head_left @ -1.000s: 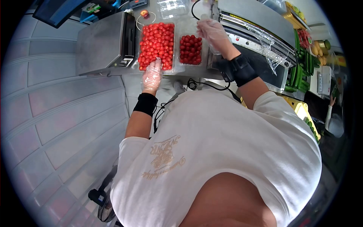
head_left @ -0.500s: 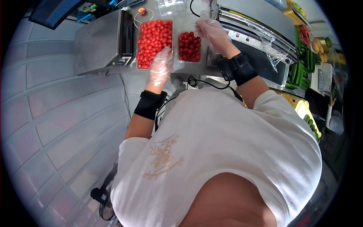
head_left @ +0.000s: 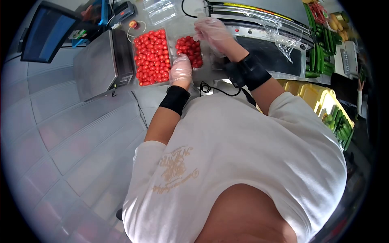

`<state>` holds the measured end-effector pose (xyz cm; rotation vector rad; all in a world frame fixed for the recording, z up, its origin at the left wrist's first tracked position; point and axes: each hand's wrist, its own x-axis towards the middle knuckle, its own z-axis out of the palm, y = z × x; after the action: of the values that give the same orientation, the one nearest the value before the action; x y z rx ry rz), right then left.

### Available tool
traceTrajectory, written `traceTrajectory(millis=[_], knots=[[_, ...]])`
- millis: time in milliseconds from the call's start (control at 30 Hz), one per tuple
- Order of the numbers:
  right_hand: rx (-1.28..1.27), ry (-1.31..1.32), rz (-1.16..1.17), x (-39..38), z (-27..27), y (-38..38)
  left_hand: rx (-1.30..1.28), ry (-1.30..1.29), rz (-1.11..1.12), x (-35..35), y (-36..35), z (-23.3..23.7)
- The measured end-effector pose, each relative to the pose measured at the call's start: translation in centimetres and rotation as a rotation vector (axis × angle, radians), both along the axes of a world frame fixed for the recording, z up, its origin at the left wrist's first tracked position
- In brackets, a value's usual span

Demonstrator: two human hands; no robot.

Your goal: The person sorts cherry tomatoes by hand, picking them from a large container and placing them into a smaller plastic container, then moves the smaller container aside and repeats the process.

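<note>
My left hand [head_left: 181,71], in a clear plastic glove, is at the left side of a small clear tray of dark red cherry tomatoes [head_left: 194,50]. Its fingers are curled in, and whatever they hold is hidden. Beside it on the left stands a larger clear tray of brighter red cherry tomatoes [head_left: 152,56]. My right hand [head_left: 212,33], gloved too, hovers by the upper right corner of the small tray. Its fingers bend together toward the tomatoes; I cannot make out anything between them.
A film wrapping machine [head_left: 259,24] with loose crumpled film is on the right. Left of the trays stands a metal-topped box [head_left: 95,65], with a screen [head_left: 48,32] behind. Clear empty trays [head_left: 160,10] and a round fruit [head_left: 133,24] lie at the back. Cucumbers [head_left: 320,56] are far right.
My left hand has moved from the large tray of tomatoes to the small one. My right hand stays near the small tray's upper corner. The view has shifted, showing more of the screen.
</note>
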<state>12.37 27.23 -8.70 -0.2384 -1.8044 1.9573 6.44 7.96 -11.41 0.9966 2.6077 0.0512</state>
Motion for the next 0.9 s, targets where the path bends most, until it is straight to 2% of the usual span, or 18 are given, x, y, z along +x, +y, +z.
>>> traceTrajectory(millis=[100, 133, 167, 233, 367, 433, 500, 533, 567, 633, 700, 767, 833, 900], knots=[[-0.078, 0.035, 0.038, -0.2, -0.6, 0.3, 0.074, 0.029, -0.041, 0.3, 0.1, 1.7], [-0.086, 0.085, 0.087, -0.3, 0.0, 0.2, 0.031, -0.045, 0.060, 0.6, 0.3, 1.6], [-0.094, 0.089, 0.081, -0.2, 0.5, -0.1, 0.023, -0.043, 0.055, 0.9, 0.2, 1.6], [-0.482, -0.020, 0.053, 0.3, 2.0, -1.0, 0.099, 0.027, -0.121, 1.6, -0.2, 1.5], [-0.530, -0.052, 0.004, 0.3, 2.3, -1.3, 0.158, -0.022, -0.157, 2.9, 0.0, 1.7], [-0.462, -0.085, 0.029, 0.3, 2.0, -1.0, 0.201, -0.033, -0.120, 2.3, -0.8, -0.1], [-0.449, -0.049, 0.052, 0.3, 1.6, -0.7, 0.316, -0.048, -0.088, 1.7, -1.3, -0.4], [-0.435, -0.012, 0.074, 0.4, 1.6, -0.5, 0.377, -0.107, -0.007, 1.2, -1.7, 1.1], [-0.433, -0.011, 0.067, 0.4, 1.5, -0.3, 0.576, 0.075, -0.086, 0.4, -2.2, 1.3], [-0.439, 0.027, 0.076, 0.5, 1.3, 0.0, 0.498, -0.158, 0.217, -0.9, -3.6, 3.6], [-0.482, 0.018, 0.079, 0.6, 1.9, -0.4, 0.657, -0.311, 0.505, -1.3, -4.7, 7.2], [-0.517, 0.018, 0.102, 0.4, 3.4, -0.8, 0.810, -0.300, 0.545, -4.8, -8.0, 4.5], [-0.474, -0.122, 0.005, 0.1, 5.3, -2.0, 0.849, -0.385, 0.726, -6.2, -9.8, 5.4], [-0.420, -0.147, 0.046, -0.7, 4.9, -2.4, 0.723, -0.301, 0.792, -7.4, -11.6, 5.4]])
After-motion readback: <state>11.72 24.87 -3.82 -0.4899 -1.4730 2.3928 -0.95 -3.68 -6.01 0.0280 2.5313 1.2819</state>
